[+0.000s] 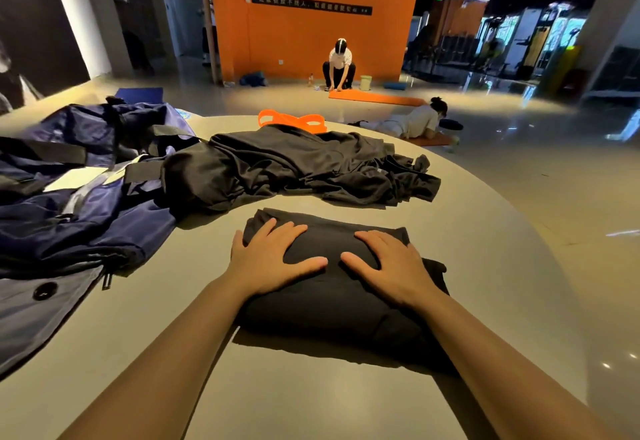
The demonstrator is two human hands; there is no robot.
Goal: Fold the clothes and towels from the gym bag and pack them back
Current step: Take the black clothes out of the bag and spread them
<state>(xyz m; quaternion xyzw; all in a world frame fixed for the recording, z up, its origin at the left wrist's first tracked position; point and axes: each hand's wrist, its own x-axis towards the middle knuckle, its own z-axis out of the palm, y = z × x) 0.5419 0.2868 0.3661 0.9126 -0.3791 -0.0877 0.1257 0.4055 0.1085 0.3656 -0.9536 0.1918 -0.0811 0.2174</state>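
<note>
A folded black garment [332, 304] lies on the round grey table [485, 266] in front of me. My left hand [273, 259] presses flat on its left half with fingers spread. My right hand [388, 263] lies flat on its right half, thumbs nearly meeting in the middle. Behind it sprawls a crumpled pile of black clothes [298, 166]. The navy gym bag [79, 190] lies open and slack on the left side of the table.
An orange strap-like item [291, 120] sits at the table's far edge behind the pile. Beyond the table, one person crouches over an orange mat [374, 97] and another lies on the floor. An orange wall stands at the back.
</note>
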